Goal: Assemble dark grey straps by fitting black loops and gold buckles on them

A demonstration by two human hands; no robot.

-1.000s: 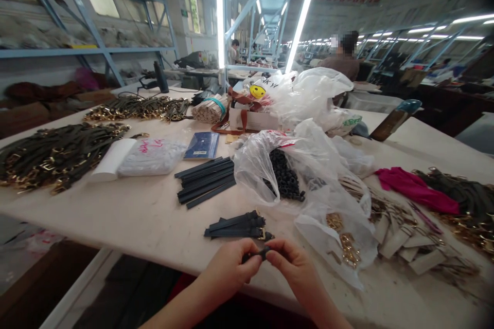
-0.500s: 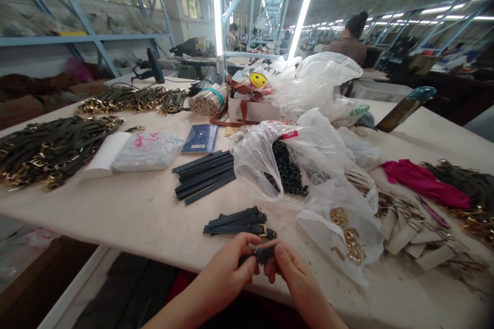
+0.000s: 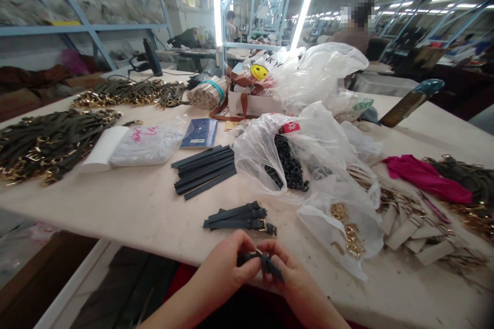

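Above the worktable (image 3: 146, 216), left hand (image 3: 227, 273) and right hand (image 3: 295, 281) share a clenched grip on one dark strap (image 3: 270, 264).

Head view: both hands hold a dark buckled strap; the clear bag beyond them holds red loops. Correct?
Not quite. The head view shows the loops in the clear bag are black, not red. The left hand and right hand do both hold the dark buckled strap.

I can read very little here. Black letters, roughly "NK Y", stand on the white bag (image 3: 283, 69) beside a yellow smiley, upper centre. The pink handwriting on the clear packet (image 3: 148, 145), left of centre, and the red tag (image 3: 289, 127) at centre are illegible to me.
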